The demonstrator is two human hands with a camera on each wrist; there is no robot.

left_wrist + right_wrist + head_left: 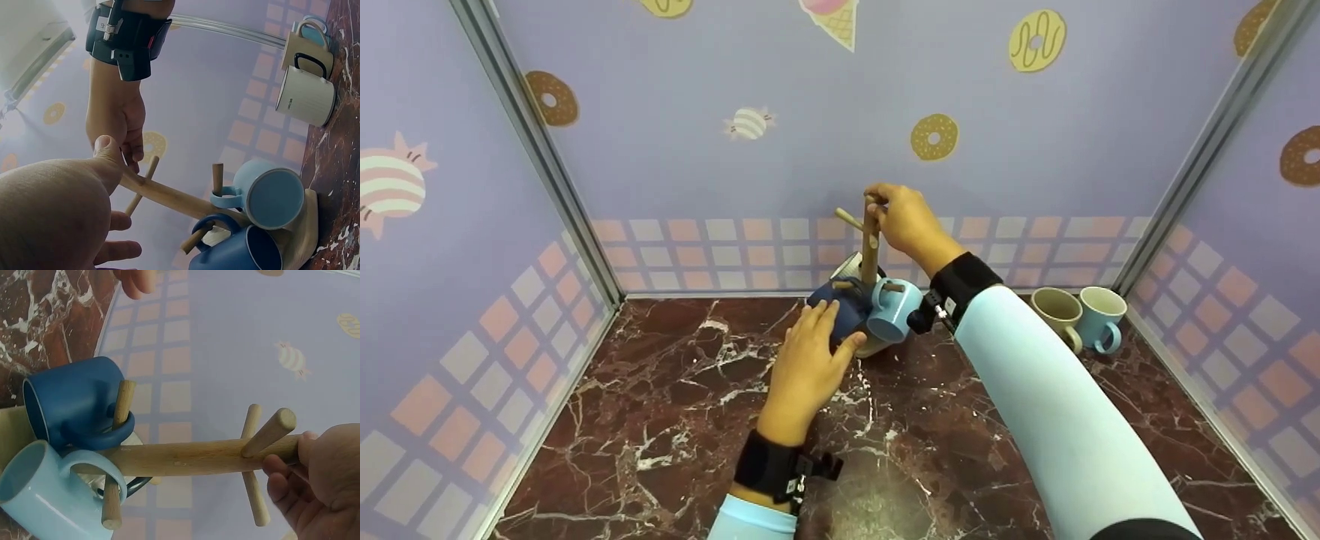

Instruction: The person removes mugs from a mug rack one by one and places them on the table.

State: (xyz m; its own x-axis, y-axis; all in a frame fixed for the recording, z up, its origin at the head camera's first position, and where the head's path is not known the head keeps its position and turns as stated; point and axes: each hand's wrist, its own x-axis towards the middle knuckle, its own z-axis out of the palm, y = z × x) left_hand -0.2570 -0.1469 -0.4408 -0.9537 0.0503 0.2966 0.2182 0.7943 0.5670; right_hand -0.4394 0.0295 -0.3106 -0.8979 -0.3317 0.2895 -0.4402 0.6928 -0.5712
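My right hand (911, 225) grips the top of a wooden mug tree (870, 259), thumb and fingers around the post just above the upper pegs. On the lower pegs hang a dark blue mug (79, 399) and a light blue mug (62, 495), both by their handles. Behind the post, a white mug (849, 265) with a dark handle is mostly hidden. My left hand (806, 364) holds nothing; its fingers are extended and overlap the dark blue mug in the head view. The upper pegs (275, 427) bear no mugs.
An olive-beige mug (1056, 306) and another light blue mug (1101, 315) stand at the right on the dark marbled tabletop (660, 420). Beside them, a white mug (306, 95) with a black handle shows in the left wrist view. Patterned walls (720, 180) enclose the table.
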